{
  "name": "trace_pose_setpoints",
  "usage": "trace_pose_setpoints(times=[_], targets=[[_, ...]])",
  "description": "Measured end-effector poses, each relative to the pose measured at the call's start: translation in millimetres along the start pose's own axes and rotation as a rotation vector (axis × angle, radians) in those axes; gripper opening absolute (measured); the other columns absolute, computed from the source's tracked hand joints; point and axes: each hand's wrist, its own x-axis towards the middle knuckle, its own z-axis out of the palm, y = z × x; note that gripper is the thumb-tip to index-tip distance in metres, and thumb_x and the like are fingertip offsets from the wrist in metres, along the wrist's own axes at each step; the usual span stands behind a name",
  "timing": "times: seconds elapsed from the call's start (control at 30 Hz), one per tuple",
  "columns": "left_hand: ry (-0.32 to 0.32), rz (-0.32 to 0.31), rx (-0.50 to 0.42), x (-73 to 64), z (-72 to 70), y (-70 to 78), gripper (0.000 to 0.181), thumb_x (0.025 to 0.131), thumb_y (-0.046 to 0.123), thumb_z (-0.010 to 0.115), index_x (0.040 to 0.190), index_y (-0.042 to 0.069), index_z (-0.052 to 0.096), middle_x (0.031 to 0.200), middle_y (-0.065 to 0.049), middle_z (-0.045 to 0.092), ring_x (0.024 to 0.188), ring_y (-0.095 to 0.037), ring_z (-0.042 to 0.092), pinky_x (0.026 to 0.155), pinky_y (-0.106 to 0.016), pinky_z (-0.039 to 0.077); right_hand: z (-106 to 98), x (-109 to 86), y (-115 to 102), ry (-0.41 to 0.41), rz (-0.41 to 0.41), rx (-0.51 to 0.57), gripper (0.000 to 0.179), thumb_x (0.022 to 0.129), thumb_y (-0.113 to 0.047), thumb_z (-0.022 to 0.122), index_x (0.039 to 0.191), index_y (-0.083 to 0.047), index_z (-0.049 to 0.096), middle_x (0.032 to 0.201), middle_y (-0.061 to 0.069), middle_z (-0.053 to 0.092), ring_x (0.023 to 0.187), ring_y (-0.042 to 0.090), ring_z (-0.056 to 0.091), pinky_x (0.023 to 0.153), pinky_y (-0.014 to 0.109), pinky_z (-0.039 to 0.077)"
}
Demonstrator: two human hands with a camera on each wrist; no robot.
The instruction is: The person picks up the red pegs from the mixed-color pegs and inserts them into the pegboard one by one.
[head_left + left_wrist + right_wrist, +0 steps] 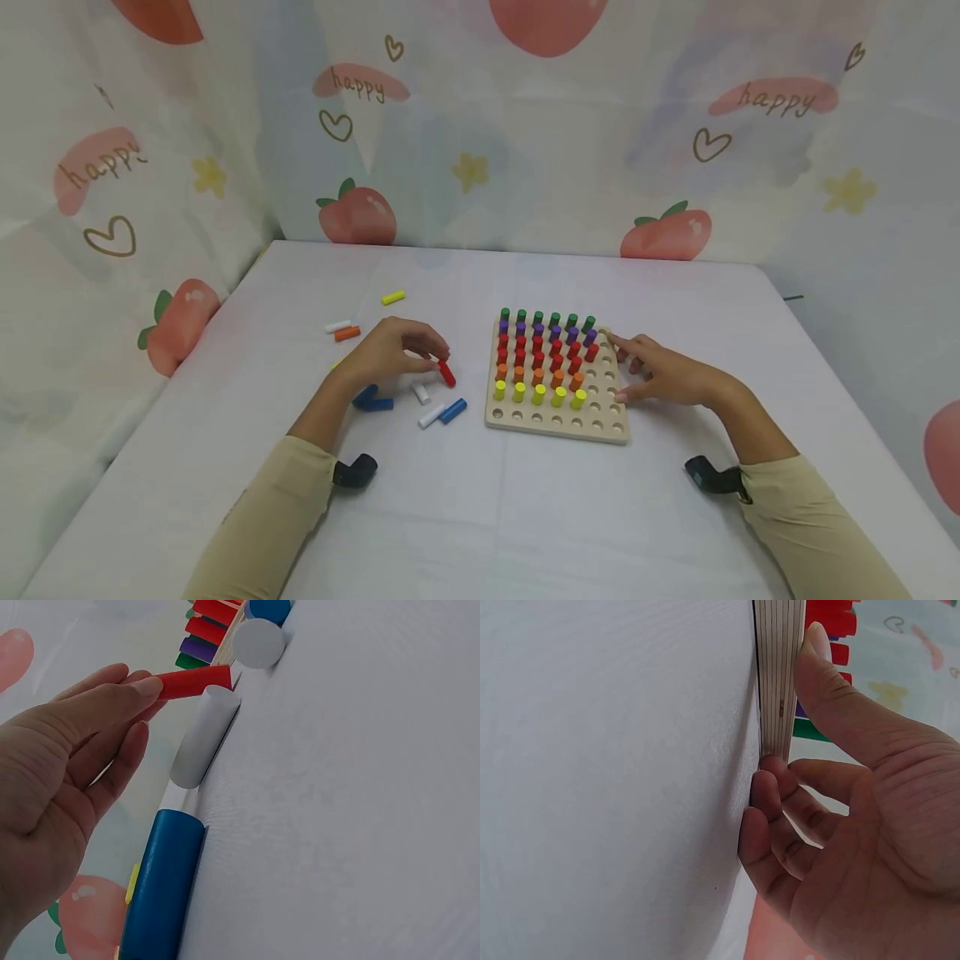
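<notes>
Between thumb and fingertips, my left hand point(390, 352) pinches a red peg point(447, 373), tilted just above the table. The left wrist view shows the same red peg point(196, 682) by its free end. A wooden pegboard point(555, 430) lies to the right, holding rows of green, purple, red, orange and yellow pegs. Holes at its right side and along its front row are vacant. My right hand point(663, 373) holds the board's right edge. In the right wrist view the thumb point(821, 646) lies on top, with curled fingers against the side.
Below the left hand lie white pegs point(431, 416) and blue pegs point(453, 411). Farther left are an orange peg point(347, 333), a white peg point(338, 327) and a yellow peg point(393, 297). A printed cloth backdrop point(540, 167) rises behind the white table point(465, 533).
</notes>
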Motion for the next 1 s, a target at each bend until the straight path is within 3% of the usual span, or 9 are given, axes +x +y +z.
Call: trace_pose_setpoints(times=[0.1,0.23,0.47,0.73,1.0], targets=[[0.001,0.046,-0.053,2.3,-0.5,0.3,0.026,0.088,-0.003,0.080,0.111,0.009,0.076,0.105,0.002,0.075,0.100,-0.016,0.072,0.093,-0.041,0.057,-0.1,0.6,0.1,0.000,0.004,0.001,0.102,0.088,-0.038,0.082,0.163,-0.003,0.022,0.131,0.014,0.045,0.110,0.029,0.047,0.091,0.042,0.051],[-0.038,0.053,-0.075,4.9,1.6,-2.1,0.026,0.090,-0.001,0.079,0.113,0.008,0.076,0.107,0.001,0.075,0.100,-0.016,0.071,0.092,-0.039,0.057,0.1,1.2,0.3,-0.001,0.007,0.006,0.102,0.088,-0.039,0.082,0.164,-0.004,0.022,0.131,0.014,0.045,0.111,0.029,0.047,0.091,0.043,0.052],[-0.100,0.028,-0.061,5.0,4.9,-3.2,0.025,0.091,0.000,0.078,0.116,0.006,0.077,0.109,0.000,0.075,0.098,-0.018,0.069,0.091,-0.034,0.057,1.0,1.5,0.4,-0.002,0.016,0.008,0.103,0.088,-0.039,0.083,0.164,-0.004,0.022,0.130,0.014,0.046,0.109,0.029,0.047,0.089,0.040,0.053],[-0.135,-0.058,-0.014,4.6,7.7,-5.0,0.025,0.091,0.003,0.080,0.114,0.009,0.078,0.104,0.003,0.075,0.096,-0.015,0.070,0.087,-0.031,0.057,-0.3,0.3,-0.4,-0.001,0.021,0.013,0.102,0.088,-0.038,0.082,0.163,-0.004,0.022,0.130,0.014,0.046,0.111,0.029,0.047,0.090,0.041,0.052],[-0.123,-0.053,-0.011,3.8,8.1,-4.6,0.021,0.091,0.005,0.079,0.111,0.011,0.078,0.103,0.004,0.075,0.097,-0.015,0.069,0.089,-0.032,0.056,0.7,1.3,0.7,-0.001,0.021,0.011,0.103,0.088,-0.039,0.083,0.164,-0.005,0.022,0.130,0.014,0.046,0.110,0.029,0.047,0.090,0.041,0.052]])
